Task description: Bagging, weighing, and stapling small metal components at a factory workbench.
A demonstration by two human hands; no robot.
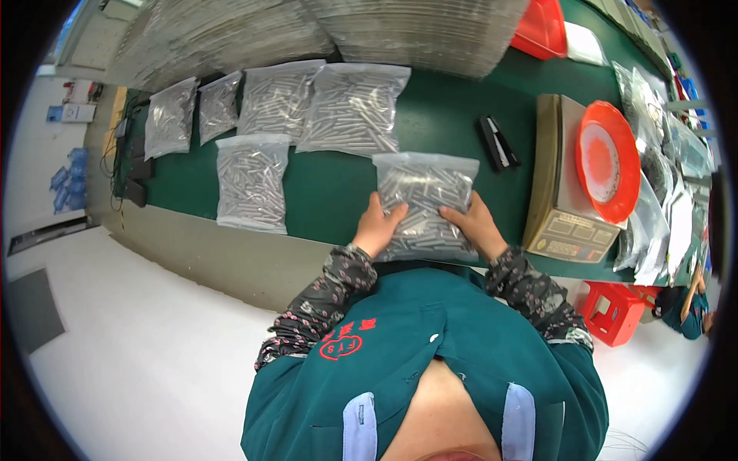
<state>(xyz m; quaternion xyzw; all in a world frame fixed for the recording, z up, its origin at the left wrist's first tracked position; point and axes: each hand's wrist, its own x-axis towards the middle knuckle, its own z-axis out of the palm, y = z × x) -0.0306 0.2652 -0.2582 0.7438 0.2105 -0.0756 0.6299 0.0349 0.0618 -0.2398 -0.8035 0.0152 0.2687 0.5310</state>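
A clear plastic bag full of small metal rods lies on the green table right in front of me. My left hand grips its lower left side. My right hand grips its lower right side. Both hands press the bag from its two sides near the table's front edge.
Several more bags of metal rods lie in rows to the left and behind. A scale with an orange round tray stands at the right, next to a black stapler-like tool. Stacked clear trays fill the back. A red stool is lower right.
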